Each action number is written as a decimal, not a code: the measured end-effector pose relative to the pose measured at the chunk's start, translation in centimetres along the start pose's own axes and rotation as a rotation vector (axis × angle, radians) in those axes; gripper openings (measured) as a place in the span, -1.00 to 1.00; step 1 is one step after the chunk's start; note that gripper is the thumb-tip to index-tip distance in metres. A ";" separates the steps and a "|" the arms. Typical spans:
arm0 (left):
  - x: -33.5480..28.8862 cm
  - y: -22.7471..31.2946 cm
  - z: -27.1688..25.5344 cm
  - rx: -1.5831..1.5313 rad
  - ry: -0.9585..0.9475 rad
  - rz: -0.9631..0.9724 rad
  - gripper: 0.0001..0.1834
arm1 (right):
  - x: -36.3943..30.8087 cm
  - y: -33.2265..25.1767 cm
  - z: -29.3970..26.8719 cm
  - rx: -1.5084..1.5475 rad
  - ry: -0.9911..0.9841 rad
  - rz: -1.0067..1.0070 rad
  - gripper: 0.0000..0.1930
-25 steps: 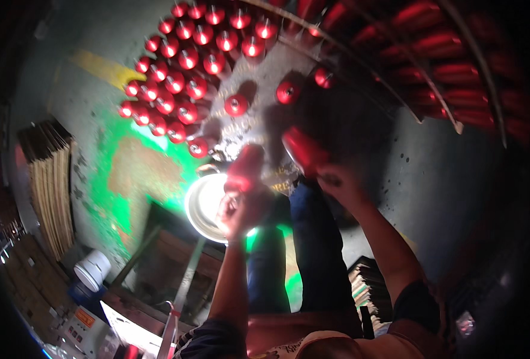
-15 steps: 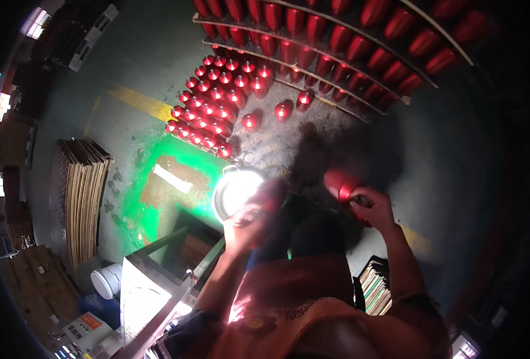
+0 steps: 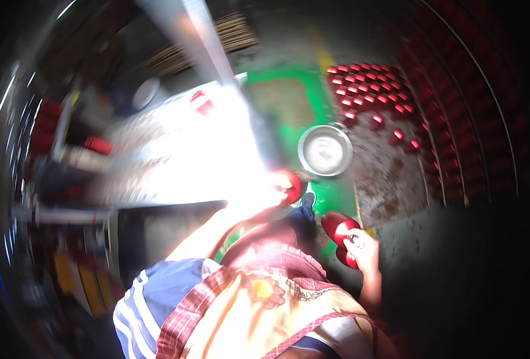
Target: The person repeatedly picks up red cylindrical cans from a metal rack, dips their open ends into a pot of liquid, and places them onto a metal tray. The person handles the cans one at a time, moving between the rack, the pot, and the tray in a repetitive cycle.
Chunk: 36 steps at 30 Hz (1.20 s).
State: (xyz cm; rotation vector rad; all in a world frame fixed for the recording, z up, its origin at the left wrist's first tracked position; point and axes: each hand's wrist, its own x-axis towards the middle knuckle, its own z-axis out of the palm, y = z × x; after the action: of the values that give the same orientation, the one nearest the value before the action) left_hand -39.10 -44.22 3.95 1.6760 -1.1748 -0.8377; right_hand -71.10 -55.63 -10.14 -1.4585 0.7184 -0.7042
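Observation:
Two glossy red metal cylinders (image 3: 338, 225) with rounded ends hang from my right hand (image 3: 365, 248), whose fingers are closed around their narrow necks. My left hand (image 3: 271, 192) is washed out by glare beside the right edge of a brightly lit table (image 3: 181, 167). Its fingers are closed on another red cylinder (image 3: 292, 184); whether it holds more than one cannot be made out. A round metal pot (image 3: 303, 152) stands on the floor ahead, between my hands and the standing red cylinders.
Several rows of red cylinders (image 3: 370, 87) stand on a floor board (image 3: 391, 179), a few apart from the rest. Racks of more cylinders (image 3: 456, 119) rise at the far right. Other red pieces (image 3: 202, 103) lie on the table. A white bucket (image 3: 147, 94) and stacked flat sheets (image 3: 211, 42) are beyond.
My view and body have turned left, so the lit table now fills the left side. My left hand has gone from over the pot to the table's edge; the right still holds its cylinders.

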 end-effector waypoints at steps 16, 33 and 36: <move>-24.3 -7.3 -22.5 -0.227 0.778 -0.180 -0.77 | 6.9 -10.2 25.6 -0.140 -0.609 -0.140 -0.74; -5.9 -18.6 -67.3 -0.103 0.560 -0.163 -0.76 | 34.6 -23.3 74.3 -0.360 -0.655 -0.273 -0.71; -7.3 -19.4 -69.8 -0.133 0.464 -0.182 -0.68 | 36.0 -23.2 75.2 -0.239 -0.713 -0.247 -0.67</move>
State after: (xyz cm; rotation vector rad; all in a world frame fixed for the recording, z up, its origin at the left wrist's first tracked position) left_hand 26.87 -14.51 11.88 1.7601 -0.6446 -0.5752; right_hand 10.64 -37.88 12.09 -1.8845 0.0684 -0.2389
